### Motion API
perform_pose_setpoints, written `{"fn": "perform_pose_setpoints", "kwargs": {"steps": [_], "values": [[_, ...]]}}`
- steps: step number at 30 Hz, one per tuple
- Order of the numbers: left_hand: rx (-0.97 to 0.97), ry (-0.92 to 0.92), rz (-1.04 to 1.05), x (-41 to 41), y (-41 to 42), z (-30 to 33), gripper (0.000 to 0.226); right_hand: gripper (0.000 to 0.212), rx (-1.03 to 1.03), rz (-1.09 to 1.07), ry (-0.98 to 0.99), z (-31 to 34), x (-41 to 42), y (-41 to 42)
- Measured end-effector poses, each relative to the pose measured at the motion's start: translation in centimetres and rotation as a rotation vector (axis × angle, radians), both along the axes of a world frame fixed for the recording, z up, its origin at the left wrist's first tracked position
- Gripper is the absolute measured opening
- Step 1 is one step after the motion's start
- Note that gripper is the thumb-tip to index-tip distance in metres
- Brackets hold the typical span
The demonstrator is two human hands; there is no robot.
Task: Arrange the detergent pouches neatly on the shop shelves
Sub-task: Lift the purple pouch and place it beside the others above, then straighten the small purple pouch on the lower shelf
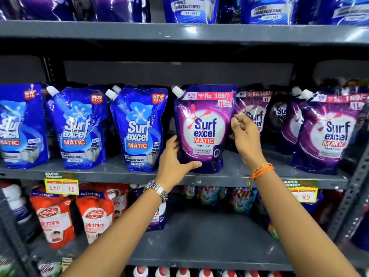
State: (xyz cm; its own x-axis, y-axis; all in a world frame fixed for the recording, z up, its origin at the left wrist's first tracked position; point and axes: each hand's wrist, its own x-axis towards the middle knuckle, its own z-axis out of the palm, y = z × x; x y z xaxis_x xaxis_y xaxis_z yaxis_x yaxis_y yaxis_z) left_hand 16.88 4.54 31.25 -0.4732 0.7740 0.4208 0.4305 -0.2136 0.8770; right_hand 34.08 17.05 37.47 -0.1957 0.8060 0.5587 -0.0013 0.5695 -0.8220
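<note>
A purple Surf Excel Matic pouch (204, 128) with a white spout stands upright at the front of the middle grey shelf (249, 172). My left hand (175, 158) grips its lower left corner, thumb across the bottom front. My right hand (244, 134) holds its right edge with curled fingers. Blue Surf Excel pouches (137, 128) stand in a row to the left. More purple pouches (327, 134) stand to the right, some leaning and set further back.
The top shelf (179, 33) carries blue and purple pouches. Below, red Lifebuoy packs (95, 212) and Rin packs (241, 198) stand at the back, with bare shelf in front. Yellow price tags (61, 186) hang on the shelf edge. A steel upright (351, 192) rises at right.
</note>
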Motion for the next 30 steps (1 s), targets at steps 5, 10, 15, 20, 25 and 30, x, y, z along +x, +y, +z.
{"fn": "perform_pose_setpoints", "kwargs": {"steps": [5, 10, 15, 20, 25, 30], "values": [[0.151, -0.076, -0.040, 1.0, -6.2, -4.3, 0.097, 0.018, 0.110, -0.152, 0.165, -3.7, 1.6, -5.7], [0.078, -0.092, 0.088, -2.4, -10.1, -13.4, 0.063, 0.018, 0.159, -0.145, 0.342, -11.5, -0.6, -12.1], [-0.120, -0.133, 0.235, -9.3, -10.0, -21.9, 0.071, 0.018, -0.097, -0.027, 0.160, -20.5, -6.8, -12.4], [-0.301, -0.234, 0.213, -14.6, -6.1, -25.6, 0.098, 0.028, -0.389, 0.162, -0.162, -27.9, -15.2, -6.4], [-0.396, -0.265, 0.073, -18.8, -1.4, -29.9, 0.121, 0.063, -0.461, 0.309, -0.183, -31.4, -20.9, -1.2], [-0.457, -0.270, 0.102, -19.7, -0.1, -31.2, 0.106, 0.035, -0.461, 0.334, -0.253, -32.6, -21.8, -0.7]]}}
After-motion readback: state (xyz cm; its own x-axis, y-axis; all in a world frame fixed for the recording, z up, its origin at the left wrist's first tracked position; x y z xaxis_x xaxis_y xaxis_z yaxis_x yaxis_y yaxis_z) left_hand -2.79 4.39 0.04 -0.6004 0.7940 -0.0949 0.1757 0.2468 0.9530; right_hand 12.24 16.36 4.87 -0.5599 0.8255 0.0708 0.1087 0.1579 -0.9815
